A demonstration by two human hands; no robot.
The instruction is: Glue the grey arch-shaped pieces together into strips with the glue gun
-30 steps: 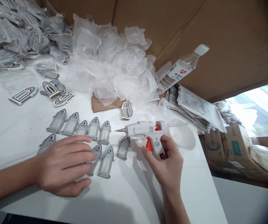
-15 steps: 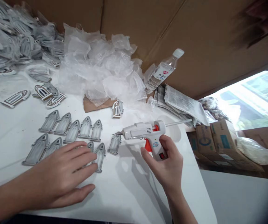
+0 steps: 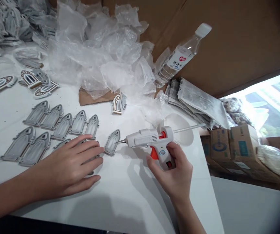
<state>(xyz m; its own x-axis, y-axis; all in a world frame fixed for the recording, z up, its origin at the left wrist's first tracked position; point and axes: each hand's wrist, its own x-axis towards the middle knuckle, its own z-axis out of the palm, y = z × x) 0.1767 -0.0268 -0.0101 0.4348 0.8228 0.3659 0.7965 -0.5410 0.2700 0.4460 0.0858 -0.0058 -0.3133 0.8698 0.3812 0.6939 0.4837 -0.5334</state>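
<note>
My right hand (image 3: 172, 172) is wrapped round the grip of a white hot glue gun (image 3: 143, 138) with a red trigger; a glue stick (image 3: 190, 128) pokes out of its rear. The metal nozzle points left, over or at a single grey arched window piece (image 3: 112, 142); contact I cannot tell. My left hand (image 3: 69, 165) lies flat with fingers apart over the lower row of similar pieces, hiding several. Other arched pieces (image 3: 36, 149) show left of it, and an upper row (image 3: 62, 126) lies just beyond.
Crumpled clear plastic bags (image 3: 106, 58) heap at the back, beside a water bottle (image 3: 179, 57) and folded newspapers (image 3: 198, 100). A white round dish (image 3: 187, 135) sits behind the glue gun. More window pieces (image 3: 30, 79) lie far left. Cardboard boxes (image 3: 244, 143) stand beyond the table's right edge.
The view has shifted, so the table things sit differently in it. The nozzle has gone from the top of the single arched piece to its middle. My left hand stays spread over the lower row.
</note>
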